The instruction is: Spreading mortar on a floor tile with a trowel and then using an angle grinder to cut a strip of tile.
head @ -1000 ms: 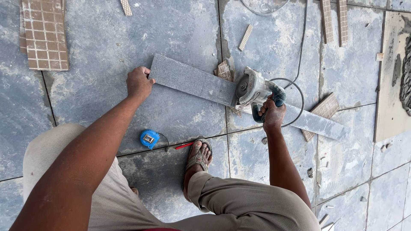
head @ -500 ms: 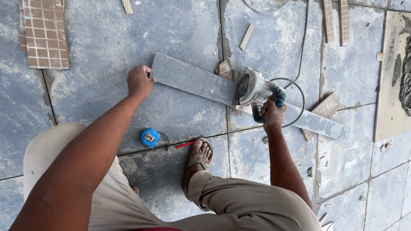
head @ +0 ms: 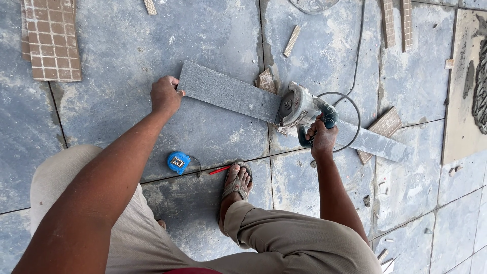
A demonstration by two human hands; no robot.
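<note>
tile strip: we've got a long grey stone-look tile strip lying flat on the floor tiles, running from about 10 o'clock down to 4 o'clock across the middle of the view.
how it handles: looks stiff, fairly heavy and brittle to us, so probably snaps if flexed or dropped. Best held at the ends, flat, away from the blade.
left hand: our left hand is curled over the strip's 10 o'clock end, pressing it down.
right hand: our right hand is wrapped tight round the handle of the angle grinder, which sits on the strip past its middle.
cord: black cable loops off toward 12 o'clock.
foot: sandalled foot at 6 o'clock of the strip.
tape measure: small round blue tape measure, square label patch on its face, at 7 o'clock.
pencil: red pencil just beside the foot.
mosaic sheet: brown gridded mosaic sheet, far 10 o'clock.
offcuts: small tan tile offcuts at 3 o'clock.
</note>
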